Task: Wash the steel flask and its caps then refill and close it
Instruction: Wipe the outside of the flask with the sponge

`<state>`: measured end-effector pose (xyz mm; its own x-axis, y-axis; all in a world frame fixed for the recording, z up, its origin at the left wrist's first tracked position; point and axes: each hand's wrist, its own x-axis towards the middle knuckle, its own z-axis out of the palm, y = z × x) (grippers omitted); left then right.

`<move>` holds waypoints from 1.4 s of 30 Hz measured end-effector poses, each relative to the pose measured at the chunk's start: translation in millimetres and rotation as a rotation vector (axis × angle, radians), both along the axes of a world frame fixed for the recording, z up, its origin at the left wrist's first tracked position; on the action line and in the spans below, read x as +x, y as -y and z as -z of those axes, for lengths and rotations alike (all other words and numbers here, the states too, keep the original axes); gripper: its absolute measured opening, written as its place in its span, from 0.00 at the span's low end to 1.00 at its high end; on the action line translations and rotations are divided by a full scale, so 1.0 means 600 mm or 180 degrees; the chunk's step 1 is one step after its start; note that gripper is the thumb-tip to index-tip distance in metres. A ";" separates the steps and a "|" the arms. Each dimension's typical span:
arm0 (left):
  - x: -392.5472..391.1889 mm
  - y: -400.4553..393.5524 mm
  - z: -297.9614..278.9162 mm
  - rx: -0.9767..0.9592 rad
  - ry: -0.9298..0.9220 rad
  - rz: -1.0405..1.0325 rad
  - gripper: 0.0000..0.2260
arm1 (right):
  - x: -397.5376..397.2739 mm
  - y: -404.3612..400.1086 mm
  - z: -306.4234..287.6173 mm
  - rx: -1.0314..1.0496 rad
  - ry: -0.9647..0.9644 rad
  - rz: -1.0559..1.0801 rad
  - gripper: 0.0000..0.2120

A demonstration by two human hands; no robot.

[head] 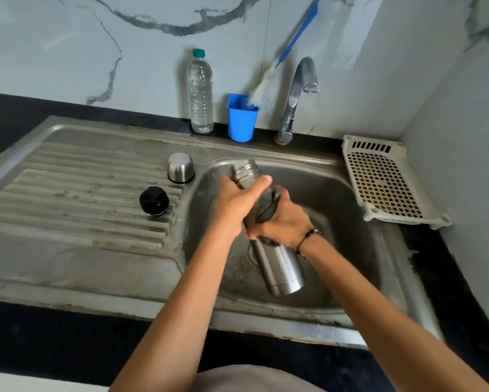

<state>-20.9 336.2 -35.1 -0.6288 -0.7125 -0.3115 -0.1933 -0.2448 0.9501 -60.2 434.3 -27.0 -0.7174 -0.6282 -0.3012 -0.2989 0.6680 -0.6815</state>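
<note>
Steel flask (280,267), uncapped, in both hands over sink (350,193).

I am gripping a brushed steel cylindrical flask (280,267), its satin metal catching soft streaks of light. The dull, scuffed stainless steel sink (350,199) is looking stained, its ribbed metal draining board (76,190) rough with residue. A shiny domed steel cap (181,167) and a matt black plastic stopper (154,200) are sitting there. The clear, ridged plastic water bottle (200,94) and smooth blue plastic cup (241,120) are gleaming by the polished chrome tap (297,91)
</note>
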 end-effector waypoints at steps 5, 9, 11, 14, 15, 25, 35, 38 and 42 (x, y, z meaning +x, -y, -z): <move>0.003 0.005 -0.013 0.0659 -0.0727 -0.0166 0.17 | -0.005 0.006 -0.019 -0.0362 0.0186 -0.0109 0.49; 0.024 0.022 -0.023 0.1647 -0.1257 0.0649 0.09 | -0.025 -0.004 -0.041 -0.1315 0.1701 -0.0360 0.22; 0.019 0.020 -0.029 0.1169 -0.1002 0.0597 0.05 | -0.022 -0.004 -0.050 -0.1194 0.1398 -0.0357 0.25; 0.006 0.013 -0.038 0.0227 -0.0559 0.0016 0.04 | -0.012 0.013 -0.039 -0.0241 0.0111 -0.0172 0.46; 0.006 0.011 -0.040 0.0234 -0.0534 -0.0105 0.05 | -0.006 0.015 -0.039 -0.0091 -0.0105 -0.0121 0.49; 0.019 0.018 -0.046 -0.0057 -0.0599 0.0506 0.02 | -0.016 0.020 -0.048 -0.0671 0.0460 -0.0201 0.35; 0.034 0.016 -0.057 0.1337 -0.1409 0.0775 0.14 | -0.012 0.013 -0.074 -0.1480 0.0994 -0.0313 0.18; 0.019 0.018 -0.057 0.0084 -0.0477 0.0591 0.13 | -0.012 0.017 -0.069 -0.0697 0.0280 0.0117 0.43; 0.004 0.006 -0.055 -0.0336 -0.0202 -0.0208 0.23 | 0.009 0.014 -0.073 0.0019 -0.0749 -0.0015 0.53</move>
